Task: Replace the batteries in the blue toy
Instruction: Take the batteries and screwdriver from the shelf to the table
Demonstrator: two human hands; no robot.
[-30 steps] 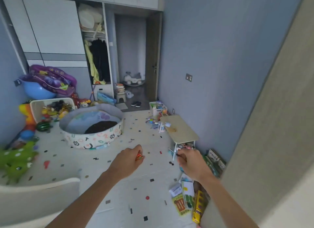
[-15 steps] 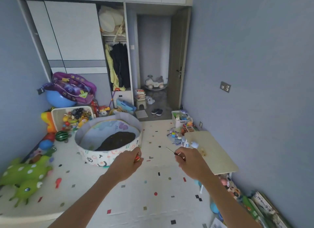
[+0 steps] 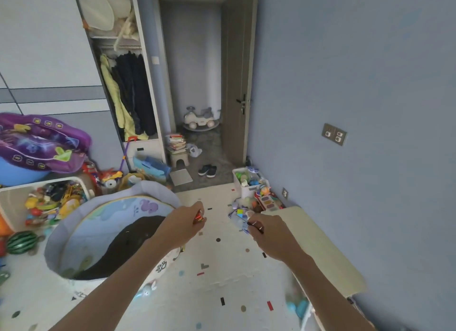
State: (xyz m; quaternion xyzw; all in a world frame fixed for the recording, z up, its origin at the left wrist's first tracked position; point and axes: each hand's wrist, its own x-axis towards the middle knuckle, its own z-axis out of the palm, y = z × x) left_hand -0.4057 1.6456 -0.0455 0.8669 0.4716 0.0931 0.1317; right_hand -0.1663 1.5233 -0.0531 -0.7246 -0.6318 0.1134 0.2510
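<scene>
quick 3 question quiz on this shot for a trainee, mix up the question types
1. True or false: the left hand and the right hand each hold something small.
2. What is inside the round fabric play pit? A) dark filling B) water C) books
3. Fill the blank: the cream low table stands along the wall on the person's ___ side.
Key: 1 true: the left hand pinches a small red item and the right hand holds a thin dark tool. 2 A. 3 right.
</scene>
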